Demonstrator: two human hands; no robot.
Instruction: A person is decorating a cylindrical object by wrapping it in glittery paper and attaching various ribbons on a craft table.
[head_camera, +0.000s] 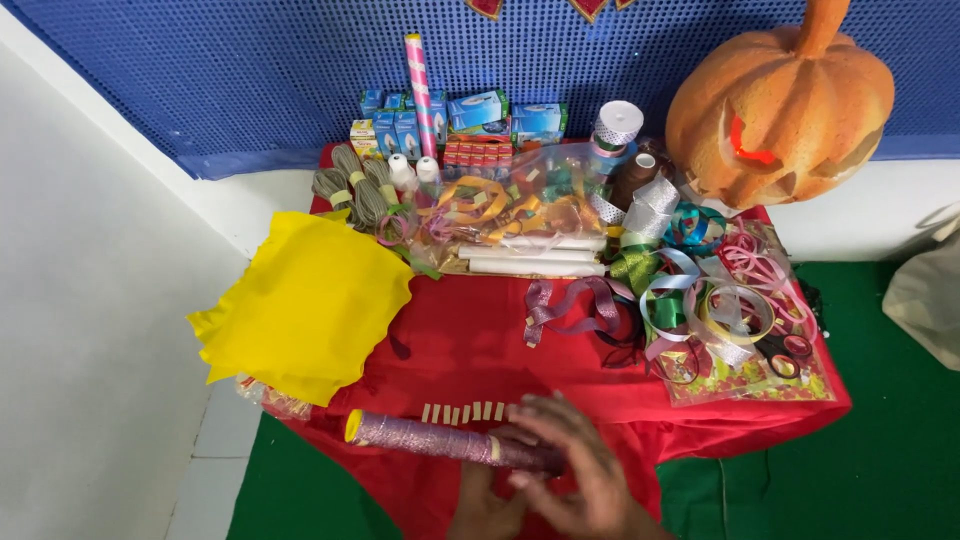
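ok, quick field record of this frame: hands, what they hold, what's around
surface: table with red cloth
right hand: on the glitter-wrapped tube, over its right end
left hand: below the tube, mostly hidden
near tube: row of small tan tape pieces
left side: yellow felt sheet
right side: ribbon rolls, scissors
back: orange pumpkin, small boxes

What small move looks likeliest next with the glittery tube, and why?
Probably picking a tape strip from the row and pressing it on. Both hands, right hand and left hand, grip the purple glitter-wrapped tube at one end; the cut strips lie just beyond it on the red tablecloth.
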